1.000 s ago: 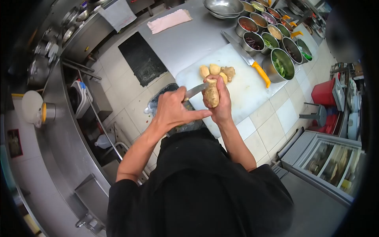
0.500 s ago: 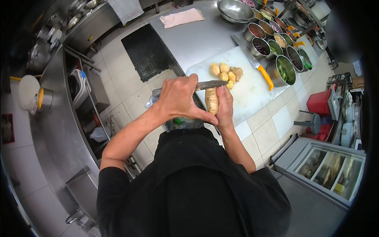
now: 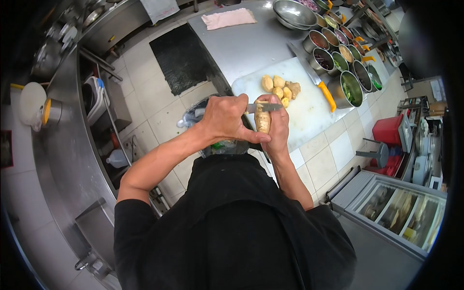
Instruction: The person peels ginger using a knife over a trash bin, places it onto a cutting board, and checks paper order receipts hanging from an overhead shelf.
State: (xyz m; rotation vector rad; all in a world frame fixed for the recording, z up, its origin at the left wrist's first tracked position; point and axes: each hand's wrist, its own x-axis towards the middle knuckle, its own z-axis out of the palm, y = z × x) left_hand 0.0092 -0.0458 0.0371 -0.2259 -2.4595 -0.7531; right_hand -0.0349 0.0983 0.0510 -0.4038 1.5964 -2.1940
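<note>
Left hand (image 3: 224, 118) wrapped round small knife (image 3: 267, 108), thumb out by lower end of ginger root (image 3: 262, 123); blade across upper end. Right hand (image 3: 280, 128) closed on root. Likely peeling; next stroke calls for shallow blade, steady root. Ginger pieces (image 3: 278, 92) beyond, on cutting board (image 3: 311, 118).

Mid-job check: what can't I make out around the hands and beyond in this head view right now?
- Head view: most of the handle of the knife, inside the left hand.
- Head view: the far side of the ginger, covered by the right hand.
- Head view: the contents of the glass-topped case, too small and blurred.
</note>
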